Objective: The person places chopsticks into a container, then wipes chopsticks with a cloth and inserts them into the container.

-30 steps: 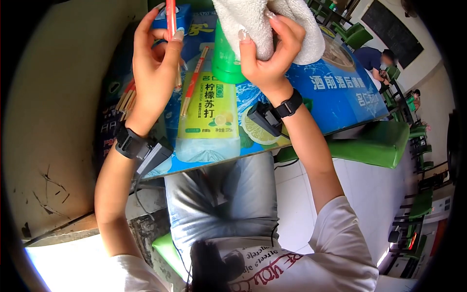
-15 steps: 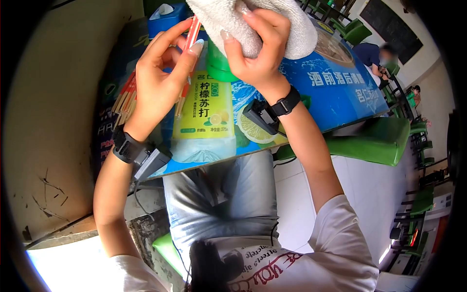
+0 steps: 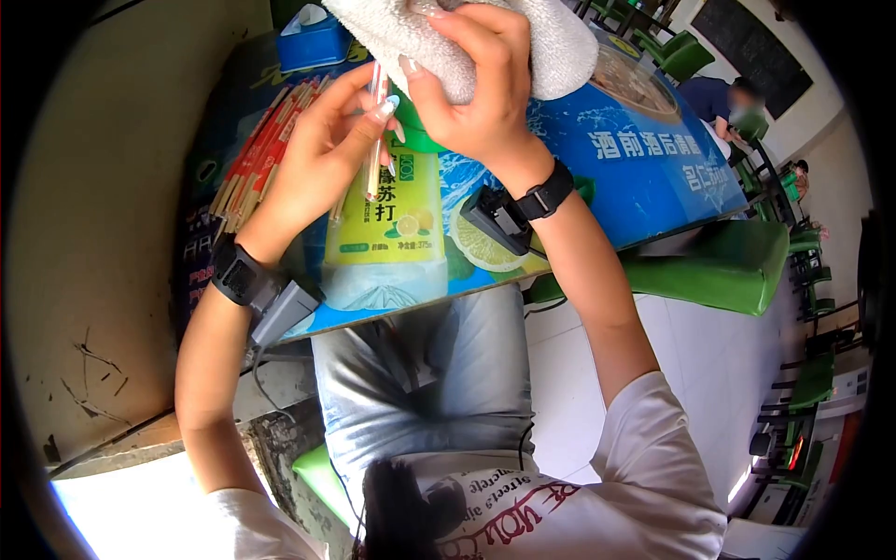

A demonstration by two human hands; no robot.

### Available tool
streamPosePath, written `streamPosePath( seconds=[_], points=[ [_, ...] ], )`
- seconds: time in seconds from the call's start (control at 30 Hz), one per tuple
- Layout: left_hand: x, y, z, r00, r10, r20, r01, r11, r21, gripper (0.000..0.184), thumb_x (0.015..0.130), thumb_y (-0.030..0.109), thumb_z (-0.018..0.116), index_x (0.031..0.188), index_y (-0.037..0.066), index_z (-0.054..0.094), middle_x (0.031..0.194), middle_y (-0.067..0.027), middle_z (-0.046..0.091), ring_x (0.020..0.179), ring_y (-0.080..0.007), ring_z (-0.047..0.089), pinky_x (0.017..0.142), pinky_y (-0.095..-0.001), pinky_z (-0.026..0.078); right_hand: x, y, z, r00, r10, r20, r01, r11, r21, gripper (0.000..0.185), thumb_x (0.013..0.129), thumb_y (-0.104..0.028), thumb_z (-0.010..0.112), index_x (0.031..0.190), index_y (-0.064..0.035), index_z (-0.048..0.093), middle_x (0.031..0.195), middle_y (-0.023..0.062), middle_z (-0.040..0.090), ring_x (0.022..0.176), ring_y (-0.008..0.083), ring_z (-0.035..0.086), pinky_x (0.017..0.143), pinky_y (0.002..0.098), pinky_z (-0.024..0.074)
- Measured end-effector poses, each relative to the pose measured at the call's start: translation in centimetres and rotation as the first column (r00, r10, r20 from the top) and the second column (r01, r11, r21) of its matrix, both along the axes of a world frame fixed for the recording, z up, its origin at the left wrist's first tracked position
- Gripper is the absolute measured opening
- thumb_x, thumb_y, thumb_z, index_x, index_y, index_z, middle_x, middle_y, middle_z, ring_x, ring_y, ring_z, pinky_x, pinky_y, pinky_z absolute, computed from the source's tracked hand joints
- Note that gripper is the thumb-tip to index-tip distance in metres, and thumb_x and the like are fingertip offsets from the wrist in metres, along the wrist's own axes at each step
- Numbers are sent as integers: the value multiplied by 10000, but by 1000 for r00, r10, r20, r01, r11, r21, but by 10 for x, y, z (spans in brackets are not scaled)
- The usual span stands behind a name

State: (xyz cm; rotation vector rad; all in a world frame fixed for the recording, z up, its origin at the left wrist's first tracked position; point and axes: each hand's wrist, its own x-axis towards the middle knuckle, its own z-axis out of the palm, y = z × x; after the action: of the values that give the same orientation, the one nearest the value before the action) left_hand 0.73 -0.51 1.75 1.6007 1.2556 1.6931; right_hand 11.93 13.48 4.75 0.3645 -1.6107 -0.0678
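Fingers (image 3: 387,110) of the left hand (image 3: 317,159) are being pinched around a chopstick pair (image 3: 372,173) in a red and white wrapper, which is being held above the tabletop (image 3: 644,201), its bare ends being pointed toward the near edge. White cloth (image 3: 565,51) is being grasped in the bunched fingers of the right hand (image 3: 490,107), just beside the left one. Behind that hand and below the cloth, a green container (image 3: 422,136) is being partly hidden. More wrapped chopsticks (image 3: 266,149) are being supported in a loose pile on the tabletop, to the left of the left hand. Farther back, a blue tissue box (image 3: 313,47) is being borne by the same surface, with a white tissue being exposed at its top. Dark devices are being worn on both wrists. By the right side of the tabletop, a green chair (image 3: 714,271) is being partly covered by its edge.
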Motion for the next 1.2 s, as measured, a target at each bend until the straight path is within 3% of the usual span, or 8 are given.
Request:
streamPosePath(
  seconds=[0.2, 0.33, 0.47, 0.8, 1.2],
  points=[
    [-4, 5, -12, 987, -157, 20, 158, 972, -176, 326, 932, 47, 456, 1248, 3, 389, 918, -44, 569, 836, -108, 579, 743, -240, 479, -2, -4, -3, 997, 33, 63, -32, 999, -15, 520, 670, -46, 659, 1161, -163, 533, 987, 86, 491, 820, 224, 553, 666, 284, 493],
    [-1, 3, -11, 985, -136, -103, 104, 958, -267, 326, 930, 50, 463, 1247, 10, 397, 944, -47, 577, 875, -117, 584, 777, -260, 479, -2, -9, -6, 992, 41, 122, -34, 998, -62, 484, 678, -41, 653, 1131, -178, 553, 975, 59, 489, 748, 197, 566, 631, 271, 500],
    [0, 1, -9, 990, -91, -104, 54, 949, -312, 303, 940, 66, 457, 1235, 10, 418, 986, -41, 574, 889, -106, 574, 791, -258, 468, -2, -12, -6, 983, 36, 182, -21, 996, -83, 457, 664, -32, 645, 1091, -174, 572, 947, 30, 499, 732, 177, 579, 610, 277, 508],
    [-4, 2, -12, 979, -110, -172, 48, 943, -330, 203, 964, 112, 417, 1145, 36, 471, 910, -14, 562, 836, -82, 549, 744, -226, 443, -3, -15, -10, 974, 35, 225, -1, 988, -151, 409, 704, -76, 622, 1090, -203, 579, 979, 1, 515, 705, 163, 610, 566, 291, 517],
    [5, 1, -9, 985, -37, -166, -15, 952, -304, 262, 943, 74, 432, 1201, 29, 442, 961, -32, 558, 877, -97, 545, 778, -245, 445, -1, -14, -10, 965, -45, 259, 76, 991, -110, 406, 707, -103, 640, 1090, -227, 581, 991, -24, 521, 677, 151, 606, 520, 279, 514]
  ],
)
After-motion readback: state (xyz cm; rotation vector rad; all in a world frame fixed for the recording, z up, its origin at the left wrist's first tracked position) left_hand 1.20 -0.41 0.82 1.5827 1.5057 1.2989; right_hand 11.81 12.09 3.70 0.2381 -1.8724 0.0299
